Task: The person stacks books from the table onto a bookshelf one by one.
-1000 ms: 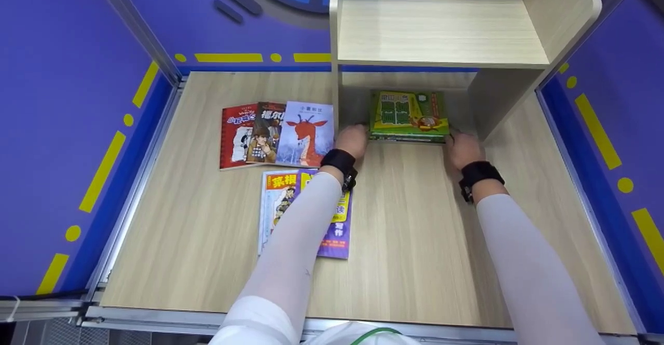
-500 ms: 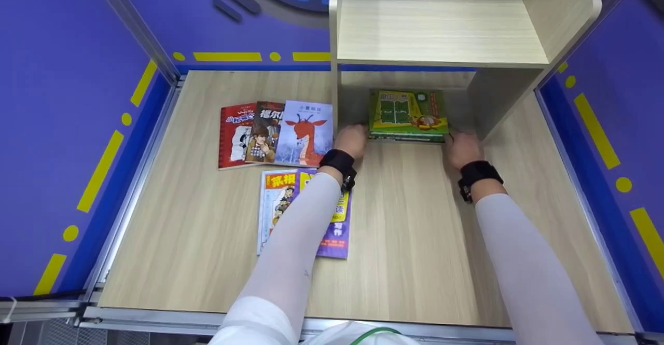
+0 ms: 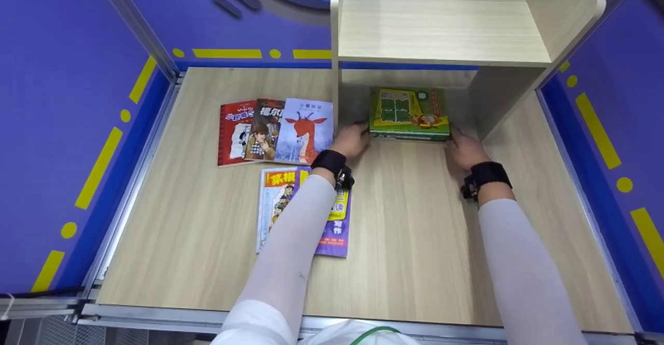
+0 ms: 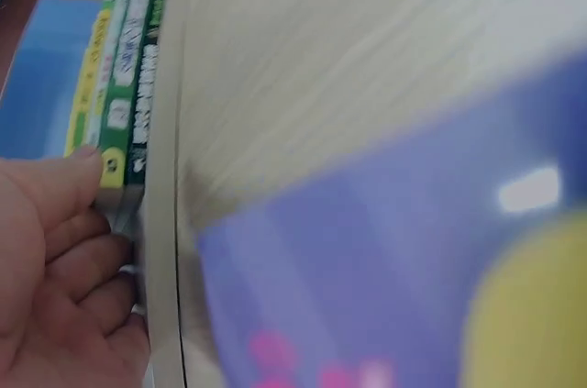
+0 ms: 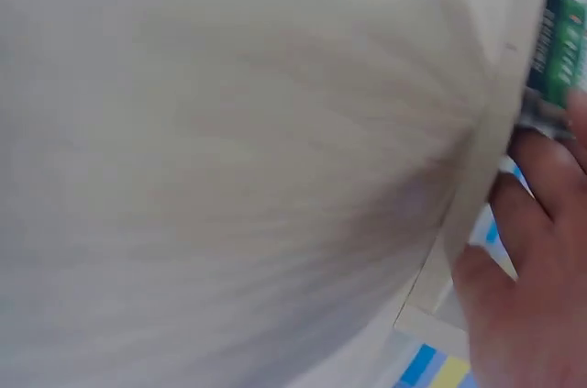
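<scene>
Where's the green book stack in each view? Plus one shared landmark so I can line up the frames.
Head: right of center, above mid-height; green book stack in the shelf's lower compartment, between left hand and right hand.
Left wrist: upper left, spines running from the top edge down to the thumb.
Right wrist: upper right corner, cut off by the frame.
Shared landmark: pale wood tabletop, blurred in right wrist.

The table bears a shelf, a stack inside, at its back edge. Three books overlap toward the back left corner, two others nearer the front.
</scene>
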A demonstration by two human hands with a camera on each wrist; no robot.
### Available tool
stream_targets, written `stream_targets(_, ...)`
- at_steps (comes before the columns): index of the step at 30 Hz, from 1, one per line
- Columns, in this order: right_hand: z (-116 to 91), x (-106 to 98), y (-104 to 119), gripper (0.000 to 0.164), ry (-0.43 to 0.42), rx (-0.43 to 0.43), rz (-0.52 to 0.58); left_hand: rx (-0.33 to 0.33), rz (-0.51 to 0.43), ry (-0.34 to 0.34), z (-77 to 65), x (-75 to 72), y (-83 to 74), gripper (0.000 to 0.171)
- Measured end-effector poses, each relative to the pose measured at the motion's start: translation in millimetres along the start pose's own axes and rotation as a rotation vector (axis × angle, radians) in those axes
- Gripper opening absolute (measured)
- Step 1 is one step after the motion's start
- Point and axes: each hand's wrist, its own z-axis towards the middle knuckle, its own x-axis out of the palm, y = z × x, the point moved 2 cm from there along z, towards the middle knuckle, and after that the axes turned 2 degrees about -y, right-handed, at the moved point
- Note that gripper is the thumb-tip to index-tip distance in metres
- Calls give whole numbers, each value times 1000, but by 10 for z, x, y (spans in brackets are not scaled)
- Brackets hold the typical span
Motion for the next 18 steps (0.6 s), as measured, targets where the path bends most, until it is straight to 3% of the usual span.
stream_targets(3, -50, -42, 43, 67, 96, 34, 35, -11, -37, 37, 5, -71, 10, 59)
stream_targets(6, -121, -66, 93, 73, 130, 60, 61, -22, -42, 61, -20, -141, -5, 64)
stream_targets(13, -394, -137, 85, 76, 25, 97, 65, -33, -13, 108, -334, -181, -86, 67)
stream_targets(18, -624, -133, 86, 83, -24, 165, 65, 24, 10, 119, -628, -176, -184, 77)
